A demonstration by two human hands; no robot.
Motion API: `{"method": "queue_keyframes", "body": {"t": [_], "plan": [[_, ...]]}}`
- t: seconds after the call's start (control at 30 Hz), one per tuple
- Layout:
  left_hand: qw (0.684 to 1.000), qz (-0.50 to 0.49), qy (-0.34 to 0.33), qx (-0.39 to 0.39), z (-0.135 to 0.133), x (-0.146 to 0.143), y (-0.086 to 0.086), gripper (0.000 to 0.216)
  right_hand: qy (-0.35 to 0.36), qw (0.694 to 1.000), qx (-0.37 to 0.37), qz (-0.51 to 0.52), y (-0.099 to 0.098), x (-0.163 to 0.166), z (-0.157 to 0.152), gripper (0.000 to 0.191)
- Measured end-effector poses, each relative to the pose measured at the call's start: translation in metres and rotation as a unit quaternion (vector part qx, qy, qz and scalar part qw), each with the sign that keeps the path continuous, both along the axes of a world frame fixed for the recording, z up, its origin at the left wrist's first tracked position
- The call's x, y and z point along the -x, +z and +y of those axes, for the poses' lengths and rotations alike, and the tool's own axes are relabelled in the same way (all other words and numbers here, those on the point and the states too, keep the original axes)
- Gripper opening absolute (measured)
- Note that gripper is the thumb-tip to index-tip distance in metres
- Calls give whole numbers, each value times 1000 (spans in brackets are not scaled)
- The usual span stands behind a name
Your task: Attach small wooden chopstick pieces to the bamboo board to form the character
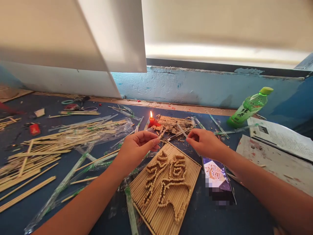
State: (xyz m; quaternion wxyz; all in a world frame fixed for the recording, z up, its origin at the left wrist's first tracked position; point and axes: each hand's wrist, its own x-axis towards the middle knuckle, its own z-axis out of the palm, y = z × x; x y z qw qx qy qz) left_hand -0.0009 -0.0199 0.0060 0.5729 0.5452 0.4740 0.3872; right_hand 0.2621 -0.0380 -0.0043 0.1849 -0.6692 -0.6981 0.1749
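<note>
My left hand (141,143) is closed in a pinch on a short stick piece (161,133). In my right hand (201,141), thumb and fingers close on a thin, pale, translucent glue stick (181,128) with a dark tip. Both hands hover over the far end of a panel (139,186) of side-by-side wooden sticks. Raised outlines (179,186) made of small stick pieces form a character on it. Beyond my hands burns a red candle (151,122), beside a smaller stick mat (171,122) with blackened bits on it.
Loose chopsticks (36,160) and torn plastic wrappers (66,182) cover the left side. A phone (217,179) showing a character lies right of the panel. Further right are a green tea bottle (249,109) and stained papers (271,163). A red lighter (34,129) lies far left.
</note>
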Motion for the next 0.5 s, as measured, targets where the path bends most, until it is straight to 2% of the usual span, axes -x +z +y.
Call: {"method": "queue_keyframes", "body": {"t": [0.23,0.5], "plan": [[1000,-8,-6,-3,-2,2,2,22,18,999,20,-47,-8,9,18,18],[998,46,-16,-45,-6,2,0,16,33,995,13,-88,-11,11,25,27]]}}
